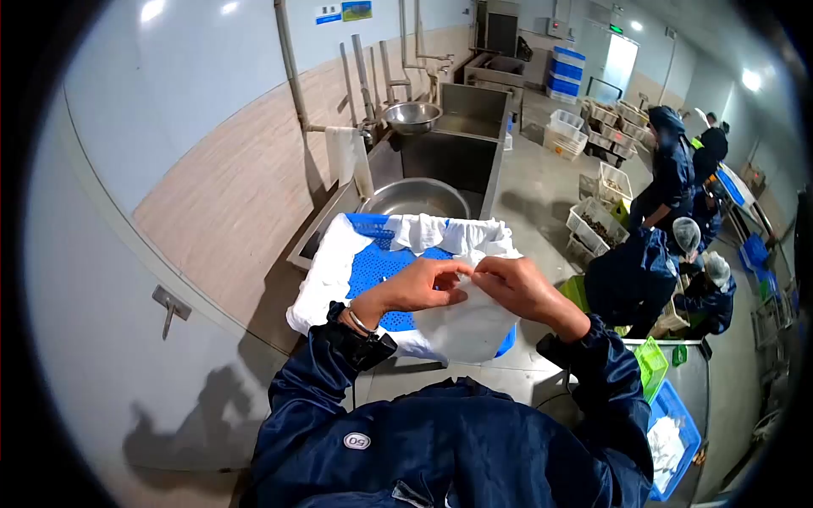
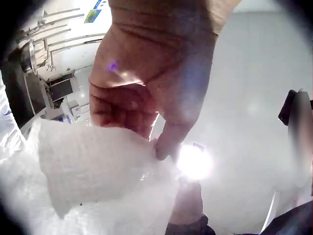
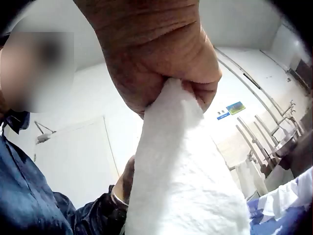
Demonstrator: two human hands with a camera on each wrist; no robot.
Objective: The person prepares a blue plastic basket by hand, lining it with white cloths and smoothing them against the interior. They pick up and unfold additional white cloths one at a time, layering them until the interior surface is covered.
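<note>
Cloth (image 1: pixel 466 326), left hand (image 1: pixel 419 286) (right hand (image 1: pixel 521 288) too)

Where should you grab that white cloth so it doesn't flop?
Probably best to pinch the white cloth along its top edge, from above, as the left hand and right hand do: it is limp and hangs down below them.

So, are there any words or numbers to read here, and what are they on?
"50", as best it reads: on the round patch on the blue jacket.
Wall signs up top: too small to read.
Green sign far off: too small to read.
White cloth: no writing shows.
</note>
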